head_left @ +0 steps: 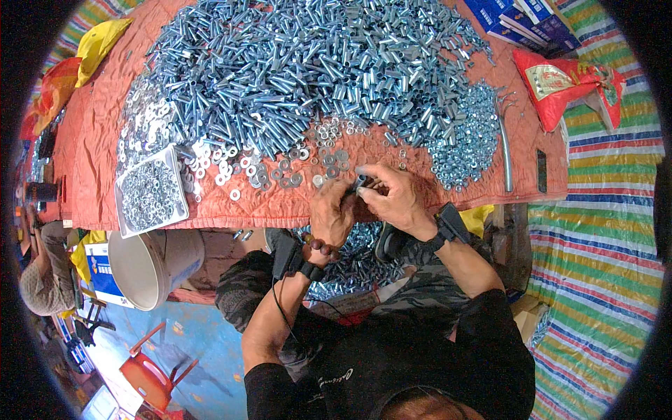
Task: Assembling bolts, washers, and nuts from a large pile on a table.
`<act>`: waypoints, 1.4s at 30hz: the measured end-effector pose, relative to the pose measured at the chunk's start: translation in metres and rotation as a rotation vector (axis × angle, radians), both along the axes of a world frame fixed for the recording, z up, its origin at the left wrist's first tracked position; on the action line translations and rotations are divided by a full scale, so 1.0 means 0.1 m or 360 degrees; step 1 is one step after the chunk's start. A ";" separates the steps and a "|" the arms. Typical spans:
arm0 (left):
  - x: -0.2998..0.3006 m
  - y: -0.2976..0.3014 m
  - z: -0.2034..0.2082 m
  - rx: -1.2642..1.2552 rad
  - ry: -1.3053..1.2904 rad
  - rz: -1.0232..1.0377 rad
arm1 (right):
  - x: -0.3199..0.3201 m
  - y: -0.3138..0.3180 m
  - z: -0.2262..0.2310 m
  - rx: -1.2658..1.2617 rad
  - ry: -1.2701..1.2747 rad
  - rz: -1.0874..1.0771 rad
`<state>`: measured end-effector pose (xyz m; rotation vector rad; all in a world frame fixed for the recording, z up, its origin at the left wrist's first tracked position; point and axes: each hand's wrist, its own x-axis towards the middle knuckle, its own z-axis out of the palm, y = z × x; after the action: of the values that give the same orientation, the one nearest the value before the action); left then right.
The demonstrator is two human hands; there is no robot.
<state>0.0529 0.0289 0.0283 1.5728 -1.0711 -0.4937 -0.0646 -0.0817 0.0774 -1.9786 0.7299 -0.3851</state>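
Note:
Just over the near edge of the cloth-covered table, my left hand [332,213] and my right hand [395,197] meet with bent fingers. Between their fingertips is a short dark metal sleeve [361,181]; the fingers partly hide it, and I cannot see whether anything sits inside. Loose flat washers [332,159] lie just beyond my hands. A large heap of bolts [245,91] spreads behind them, with cut metal sleeves [392,84] on its right side. To the right of my right hand lies a pile of small nuts [465,140].
A white tray of small ring washers [178,210] stands at the table's near left. Below it is a white bucket [140,276]. A metal rod [505,154] and a red bag [553,87] lie at the right. Finished-looking metal pieces [350,262] pile up between my legs.

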 end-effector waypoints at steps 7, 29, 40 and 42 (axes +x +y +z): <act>-0.05 0.04 0.06 -0.0069 0.0167 0.0071 | 0.04 0.06 -0.10 -0.0346 -0.0081 0.0044; -0.01 0.03 0.01 0.0024 -0.0160 0.0062 | -0.15 -0.28 -0.19 -0.0603 0.0162 0.0162; 0.01 0.03 -0.02 -0.0009 -0.0166 0.0054 | -0.16 -0.38 -0.19 -0.0267 0.0248 0.0175; 0.00 0.03 -0.03 -0.0005 -0.0145 0.0053 | -0.18 -0.39 -0.20 -0.0438 0.0194 0.0242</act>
<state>0.0533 0.0319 0.0257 1.6204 -1.1119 -0.4007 -0.0828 -0.1210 0.0573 -2.3176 0.6223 -0.2869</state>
